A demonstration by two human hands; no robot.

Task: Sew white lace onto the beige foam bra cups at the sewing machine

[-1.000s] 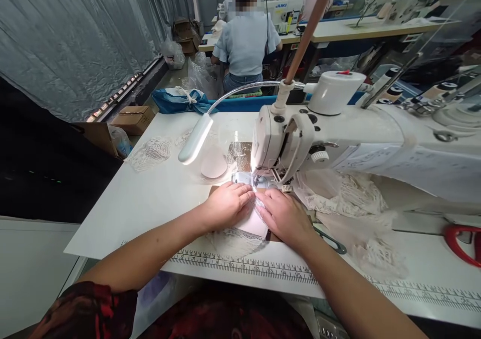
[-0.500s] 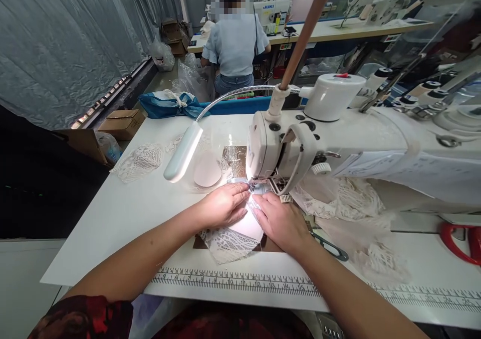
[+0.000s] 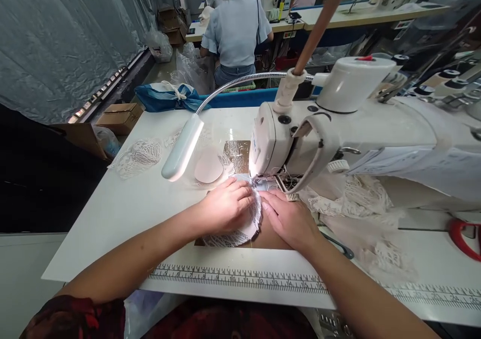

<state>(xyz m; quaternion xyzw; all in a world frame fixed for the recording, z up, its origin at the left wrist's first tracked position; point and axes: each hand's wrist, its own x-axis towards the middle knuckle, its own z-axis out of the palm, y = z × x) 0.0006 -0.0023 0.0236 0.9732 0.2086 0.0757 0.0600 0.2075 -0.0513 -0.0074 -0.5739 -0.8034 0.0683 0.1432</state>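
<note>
A white lace-edged fabric piece [image 3: 246, 231], rounded at its near end, lies under the needle area of a white sewing machine [image 3: 265, 138]. Across its upper part rests my left hand [image 3: 227, 206], fingers bent and pressed onto the cloth; its thumb is hidden. My right hand [image 3: 289, 216] lies flat to the right of the piece, fingers stretched toward the presser foot. Its fingertips are at the fabric's right edge, by the needle. The hands and machine head partly cover the stitching spot. A brown plate [image 3: 276, 233] shows beneath the piece.
A lamp [image 3: 183, 148] on a bendable neck hangs left of the machine. Lace [image 3: 139, 158] and a pale round pad [image 3: 208, 166] lie on the left. More lace [image 3: 361, 196], scissors with a red handle [image 3: 464, 238] and dark-handled snips [image 3: 340, 246] are right. A person [image 3: 235, 33] sits ahead.
The fabric piece has turned and its near end now looks rounded, with a lace rim along its right side. My left fingers are more bent. The view has shifted slightly.
</note>
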